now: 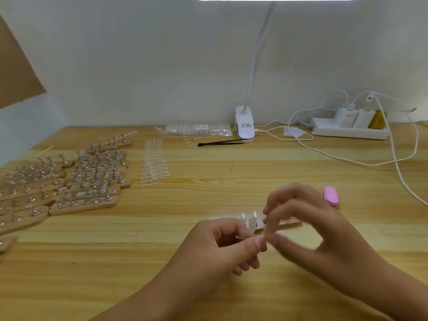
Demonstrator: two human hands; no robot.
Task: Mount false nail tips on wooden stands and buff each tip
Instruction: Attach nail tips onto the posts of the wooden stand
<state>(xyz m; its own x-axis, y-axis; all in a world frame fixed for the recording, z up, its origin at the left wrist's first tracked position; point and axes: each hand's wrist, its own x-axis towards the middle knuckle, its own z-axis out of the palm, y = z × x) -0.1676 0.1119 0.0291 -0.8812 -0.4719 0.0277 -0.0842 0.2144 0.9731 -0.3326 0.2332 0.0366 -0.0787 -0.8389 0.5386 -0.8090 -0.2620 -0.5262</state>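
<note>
Light pine-grain wooden table point(208, 172) carries all items; a block of long wooden stands with metal holders point(76, 179), many bearing clear tips, lies in rows at the left, long axes running left to right. One separate wooden stand point(256, 224) lies near the front centre, long axis also left to right, with clear tips upright on it; both hands partly hide it. White power strip with plugged chargers point(349, 129) sits at the rear right, its cables trailing across the table; white clip lamp point(244, 126) stands just left of it. A clear plastic bag of white tips point(196, 129) lies at the rear, with a sheet of loose clear tips point(152, 164) in front of it.

Left hand point(217, 249) pinches a clear false nail tip point(240, 237) between thumb and forefinger, the tip lying roughly level and pointing left. Right hand point(301, 218) is blurred, fingers curled over the stand and meeting the left; its grip cannot be told. Pink oval buffer block point(331, 195) lies just behind the right hand.
</note>
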